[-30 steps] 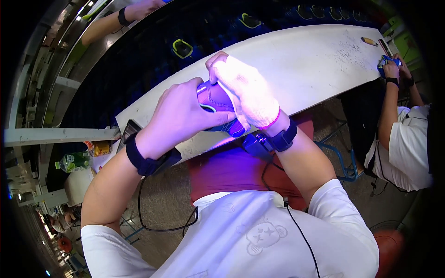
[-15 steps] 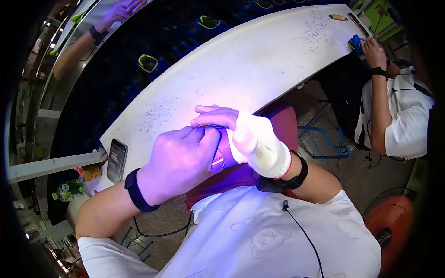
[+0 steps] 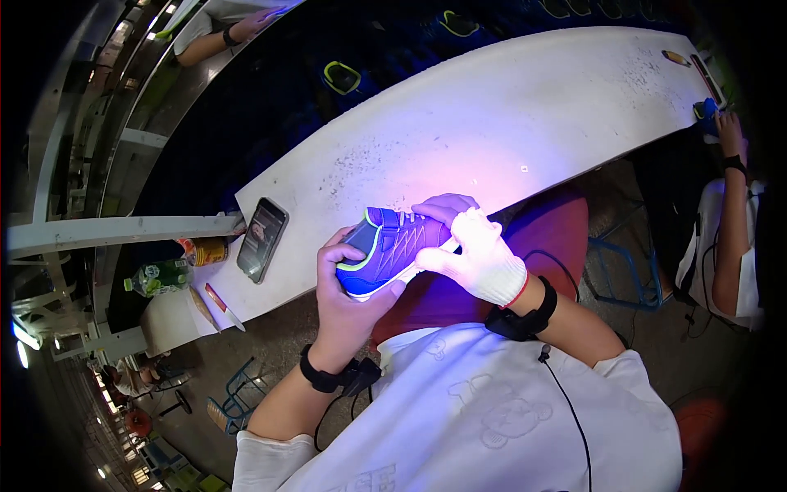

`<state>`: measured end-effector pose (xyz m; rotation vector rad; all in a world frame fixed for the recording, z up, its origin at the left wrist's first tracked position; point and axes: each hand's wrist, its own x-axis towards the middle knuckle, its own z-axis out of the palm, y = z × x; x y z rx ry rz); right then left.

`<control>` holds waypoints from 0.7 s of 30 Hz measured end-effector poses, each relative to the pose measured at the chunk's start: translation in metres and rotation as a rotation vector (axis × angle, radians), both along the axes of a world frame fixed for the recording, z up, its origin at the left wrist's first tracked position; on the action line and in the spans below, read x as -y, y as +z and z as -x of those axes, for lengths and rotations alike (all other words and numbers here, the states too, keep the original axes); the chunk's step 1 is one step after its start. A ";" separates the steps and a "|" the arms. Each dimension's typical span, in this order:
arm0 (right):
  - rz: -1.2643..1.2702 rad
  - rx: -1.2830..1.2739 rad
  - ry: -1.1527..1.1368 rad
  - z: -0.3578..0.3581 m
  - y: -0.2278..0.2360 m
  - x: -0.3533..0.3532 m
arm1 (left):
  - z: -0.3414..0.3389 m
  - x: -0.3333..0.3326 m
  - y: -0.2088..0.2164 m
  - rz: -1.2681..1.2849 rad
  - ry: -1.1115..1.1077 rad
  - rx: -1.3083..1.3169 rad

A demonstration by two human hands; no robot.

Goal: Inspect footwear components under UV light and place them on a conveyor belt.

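A blue and purple sneaker [image 3: 393, 246] with a lime-edged collar and a white sole is held between both hands, over my lap at the near edge of the white table [image 3: 393, 148]. My bare left hand [image 3: 348, 283] is closed round the heel, its thumb along the sole. My right hand [image 3: 471, 250], in a white glove that leaves some fingers bare, grips the toe end, with fingers over the top and the thumb by the sole. Purple light falls on the sneaker and hands. The sole's underside is hidden.
A phone [image 3: 262, 239] lies at the table's left, near a bottle [image 3: 159, 279], an orange can [image 3: 205, 251] and a red-handled knife [image 3: 224, 307]. Beyond the table, more shoes [image 3: 342, 78] sit on a dark surface. A co-worker's hand [image 3: 730, 135] holds a shoe at the right.
The sneaker, mostly covered by my hands before, now shows its side, with its heel to the left. My left hand has shifted to the heel. The whole view has turned.
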<state>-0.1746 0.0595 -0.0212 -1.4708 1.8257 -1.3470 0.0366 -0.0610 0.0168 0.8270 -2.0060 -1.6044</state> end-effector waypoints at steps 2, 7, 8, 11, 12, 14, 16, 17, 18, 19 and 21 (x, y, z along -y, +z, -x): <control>0.040 0.044 -0.045 -0.005 -0.004 0.007 | 0.001 0.001 0.001 -0.047 0.120 -0.045; 0.195 0.323 -0.026 0.017 -0.007 0.010 | 0.001 0.010 0.023 -0.271 0.287 -0.001; 0.236 0.152 -0.091 0.035 -0.006 0.007 | 0.001 0.021 0.034 -0.179 0.251 -0.063; 0.288 -0.068 -0.379 0.093 -0.015 0.003 | 0.020 0.069 0.134 0.384 0.155 -0.288; 0.216 -0.086 -0.464 0.105 -0.014 -0.003 | 0.032 0.084 0.175 0.576 0.228 -0.306; 0.078 -0.112 -0.559 0.123 -0.026 -0.010 | 0.074 0.134 0.249 0.983 0.378 -0.520; 0.149 -0.144 -0.581 0.121 -0.043 -0.003 | 0.126 0.202 0.325 1.487 0.498 -0.655; 0.173 -0.265 -0.582 0.116 -0.037 -0.008 | 0.152 0.217 0.369 1.578 0.489 -0.710; 0.138 -0.297 -0.595 0.115 -0.034 -0.003 | 0.177 0.243 0.399 1.670 0.530 -0.680; 0.099 -0.325 -0.603 0.114 -0.032 0.003 | 0.199 0.266 0.424 1.761 0.576 -0.641; 0.103 -0.371 -0.606 0.116 -0.032 0.016 | 0.234 0.312 0.454 1.610 0.530 -0.446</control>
